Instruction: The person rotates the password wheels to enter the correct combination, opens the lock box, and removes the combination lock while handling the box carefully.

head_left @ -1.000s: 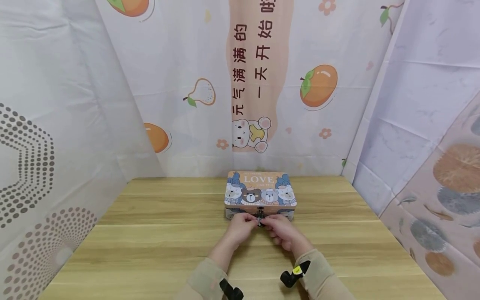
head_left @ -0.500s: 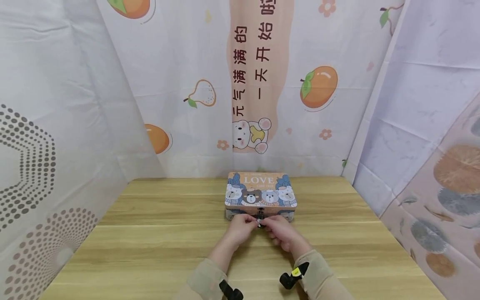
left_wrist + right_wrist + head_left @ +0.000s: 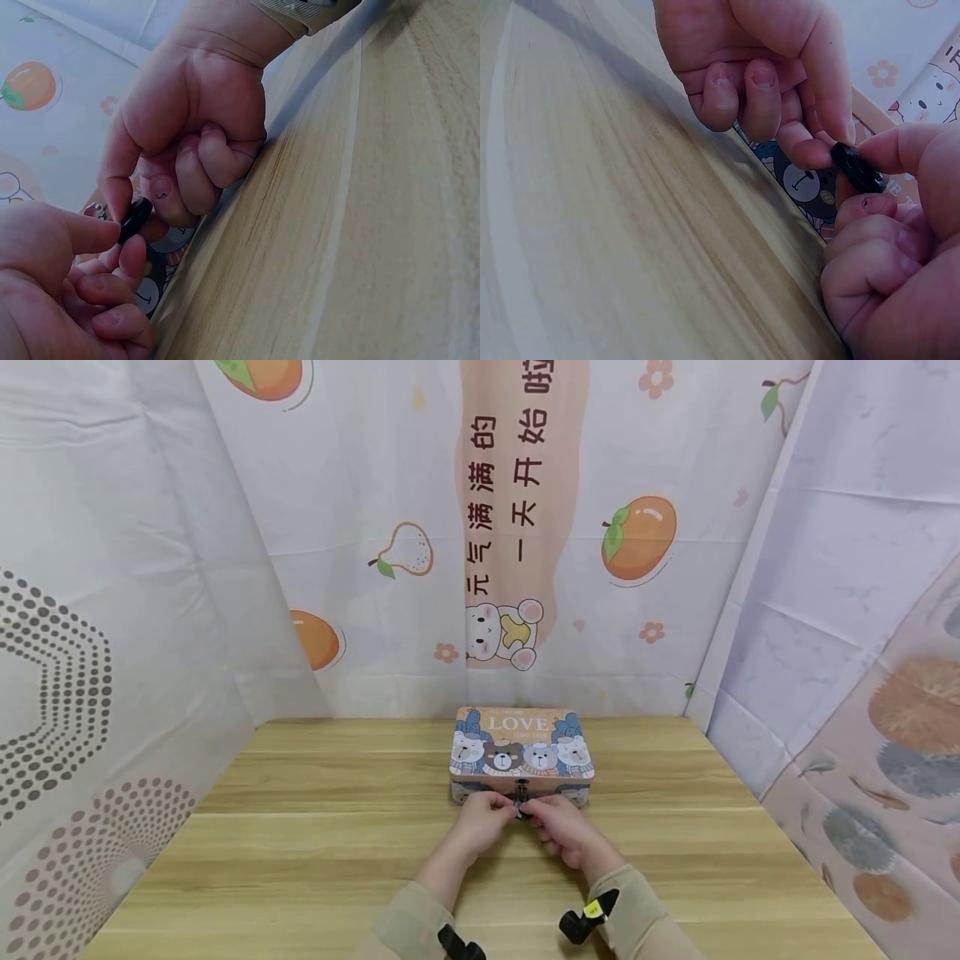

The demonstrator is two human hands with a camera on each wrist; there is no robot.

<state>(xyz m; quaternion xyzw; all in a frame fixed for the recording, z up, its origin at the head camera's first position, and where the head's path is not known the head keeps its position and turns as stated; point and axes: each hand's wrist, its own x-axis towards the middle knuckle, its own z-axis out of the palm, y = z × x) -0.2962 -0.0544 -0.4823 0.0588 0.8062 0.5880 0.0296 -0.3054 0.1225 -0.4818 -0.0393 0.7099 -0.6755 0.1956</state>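
Inwardly angled, both hands [image 3: 478, 823] [image 3: 564, 830] pinch a black object [image 3: 857, 169].

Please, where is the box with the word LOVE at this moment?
In the head view, the LOVE box rests on the wooden table, slightly right of centre, near the far edge, just beyond the left hand and right hand.

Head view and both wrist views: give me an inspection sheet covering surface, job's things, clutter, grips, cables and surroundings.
Surface: wood-grain table.
Job's things: closed bear-print tin; small black piece at its front, exact type unclear.
Clutter: nothing seen.
Grips: left grip and right grip both pinch the black piece; black devices worn at both wrists.
Cables: nothing seen.
Surroundings: printed cloths behind and at both sides.
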